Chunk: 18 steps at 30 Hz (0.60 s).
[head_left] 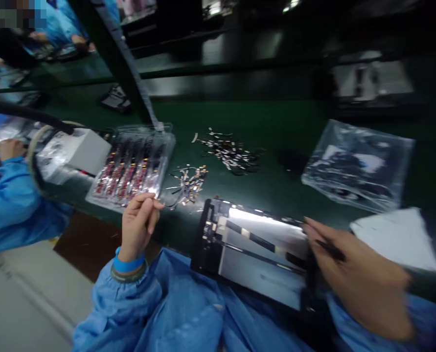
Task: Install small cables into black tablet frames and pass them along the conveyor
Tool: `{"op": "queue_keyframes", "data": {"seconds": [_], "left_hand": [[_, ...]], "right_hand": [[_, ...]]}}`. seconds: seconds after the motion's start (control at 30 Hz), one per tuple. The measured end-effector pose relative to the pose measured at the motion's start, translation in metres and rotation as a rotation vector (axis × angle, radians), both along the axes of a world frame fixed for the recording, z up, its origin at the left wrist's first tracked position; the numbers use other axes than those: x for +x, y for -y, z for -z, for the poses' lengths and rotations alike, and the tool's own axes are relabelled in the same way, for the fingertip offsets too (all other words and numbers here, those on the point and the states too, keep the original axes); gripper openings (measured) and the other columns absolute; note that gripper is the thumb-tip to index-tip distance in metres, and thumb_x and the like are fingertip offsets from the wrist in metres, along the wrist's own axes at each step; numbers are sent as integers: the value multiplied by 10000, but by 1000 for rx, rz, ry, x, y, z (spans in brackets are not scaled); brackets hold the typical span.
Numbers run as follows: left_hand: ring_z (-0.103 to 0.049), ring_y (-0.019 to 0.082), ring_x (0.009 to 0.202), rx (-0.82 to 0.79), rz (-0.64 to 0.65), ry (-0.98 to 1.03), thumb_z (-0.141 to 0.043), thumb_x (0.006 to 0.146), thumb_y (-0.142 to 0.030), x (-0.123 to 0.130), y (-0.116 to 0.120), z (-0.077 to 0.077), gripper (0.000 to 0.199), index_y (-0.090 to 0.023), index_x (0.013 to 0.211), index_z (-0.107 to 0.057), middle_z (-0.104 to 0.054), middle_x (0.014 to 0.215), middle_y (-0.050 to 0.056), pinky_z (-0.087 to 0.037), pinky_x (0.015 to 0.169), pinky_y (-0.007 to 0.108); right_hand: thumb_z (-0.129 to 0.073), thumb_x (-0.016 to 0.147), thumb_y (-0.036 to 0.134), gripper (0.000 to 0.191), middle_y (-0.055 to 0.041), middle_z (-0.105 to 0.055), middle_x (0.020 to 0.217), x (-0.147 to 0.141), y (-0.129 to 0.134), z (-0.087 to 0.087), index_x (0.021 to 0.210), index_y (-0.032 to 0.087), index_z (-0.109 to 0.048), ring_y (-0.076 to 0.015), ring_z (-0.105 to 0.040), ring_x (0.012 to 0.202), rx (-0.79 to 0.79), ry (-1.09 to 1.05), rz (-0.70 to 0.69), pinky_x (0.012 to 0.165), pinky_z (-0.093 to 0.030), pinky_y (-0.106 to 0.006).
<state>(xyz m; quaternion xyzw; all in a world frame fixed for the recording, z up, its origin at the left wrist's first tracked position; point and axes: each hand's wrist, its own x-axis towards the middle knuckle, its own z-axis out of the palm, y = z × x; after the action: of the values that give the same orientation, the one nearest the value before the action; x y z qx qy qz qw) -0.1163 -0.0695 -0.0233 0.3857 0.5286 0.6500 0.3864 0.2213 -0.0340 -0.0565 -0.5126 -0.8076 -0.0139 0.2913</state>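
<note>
My left hand (pixel 140 225), a blue band at its wrist, is pinched closed beside the front right corner of a clear tray (pixel 168 146) of small red and gold parts. What it pinches, if anything, is too small to name. A black tablet-like device (pixel 262 249) with an exposed silver back and dark flex strips lies at the table's front edge. At the device's right end is my right hand (pixel 350 269), blurred, its fingers wrapped round a thin dark tool (pixel 331 250). Just past the device lies a pile of small cables (pixel 192 183).
Farther back is a second pile of dark cables (pixel 232 154). A clear plastic bag (pixel 357 166) and a white sheet (pixel 397 237) lie at the right. A white box (pixel 87 150) stands left of the tray. Another person's blue sleeve (pixel 12 195) shows at the far left.
</note>
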Motion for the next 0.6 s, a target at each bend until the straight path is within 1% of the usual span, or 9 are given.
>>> {"op": "queue_keyframes", "data": {"seconds": [0.03, 0.07, 0.1, 0.17, 0.23, 0.27, 0.33, 0.43, 0.6], "left_hand": [[-479, 28, 404, 3, 76, -189, -554, 877, -243, 14, -9, -2, 193, -225, 1048, -641, -707, 864, 12, -444, 481, 183], [-592, 70, 557, 19, 167, -393, -531, 891, -232, 28, -17, -3, 248, -227, 1126, -609, -703, 987, 48, -500, 595, 219], [-650, 121, 764, 51, 284, -594, -513, 900, -222, 41, -25, -4, 298, -221, 1192, -570, -672, 1111, 80, -521, 731, 272], [-564, 202, 1126, 150, 556, -934, -504, 901, -215, 66, -40, -3, 336, -200, 1236, -524, -583, 1274, 110, -452, 951, 380], [-473, 230, 1243, 235, 775, -1159, -480, 912, -221, 85, -52, 3, 278, -180, 1182, -536, -558, 1306, 108, -386, 1027, 436], [-469, 233, 1246, 266, 834, -1235, -465, 919, -220, 93, -57, 7, 242, -172, 1143, -545, -564, 1297, 102, -375, 1037, 445], [-500, 236, 1208, 320, 871, -1338, -448, 923, -207, 104, -64, 15, 190, -151, 1070, -554, -588, 1254, 102, -383, 1026, 442], [-551, 232, 1120, 385, 851, -1384, -447, 915, -180, 110, -69, 23, 134, -131, 970, -559, -616, 1176, 115, -442, 947, 400], [-556, 214, 1086, 433, 803, -1367, -446, 914, -167, 109, -70, 23, 110, -145, 910, -554, -618, 1155, 106, -458, 906, 372]], "right_hand": [[-482, 925, 283, 233, -71, -727, 827, -6, -2, -4, 1014, 166, -662, -159, -674, 657, 59, 24, -25, 542, -473, -251], [-466, 933, 256, 224, -63, -727, 814, -12, -4, -7, 996, 161, -659, -155, -673, 655, 86, 27, -40, 560, -482, -248], [-472, 928, 220, 205, -63, -727, 817, -17, -6, -9, 993, 153, -654, -154, -676, 671, 99, 22, -58, 599, -496, -244], [-485, 907, 157, 197, -68, -726, 851, -23, -9, -9, 1023, 142, -644, -154, -680, 721, 118, 12, -78, 681, -516, -245], [-470, 892, 122, 250, -83, -723, 901, -24, -10, -7, 1089, 127, -625, -160, -678, 789, 140, 25, -106, 752, -522, -256], [-454, 888, 114, 281, -95, -719, 929, -23, -9, -7, 1118, 115, -615, -167, -674, 826, 147, 47, -124, 777, -522, -265], [-426, 875, 103, 319, -124, -706, 988, -20, -7, -6, 1136, 85, -608, -184, -663, 878, 149, 114, -160, 794, -520, -283], [-422, 868, 95, 310, -145, -685, 1061, -17, -2, -5, 1095, 70, -631, -197, -649, 872, 117, 239, -184, 768, -512, -296], [-434, 878, 93, 301, -150, -663, 1115, -17, 1, -5, 1099, 85, -637, -191, -624, 861, 96, 353, -174, 740, -481, -290]]}}
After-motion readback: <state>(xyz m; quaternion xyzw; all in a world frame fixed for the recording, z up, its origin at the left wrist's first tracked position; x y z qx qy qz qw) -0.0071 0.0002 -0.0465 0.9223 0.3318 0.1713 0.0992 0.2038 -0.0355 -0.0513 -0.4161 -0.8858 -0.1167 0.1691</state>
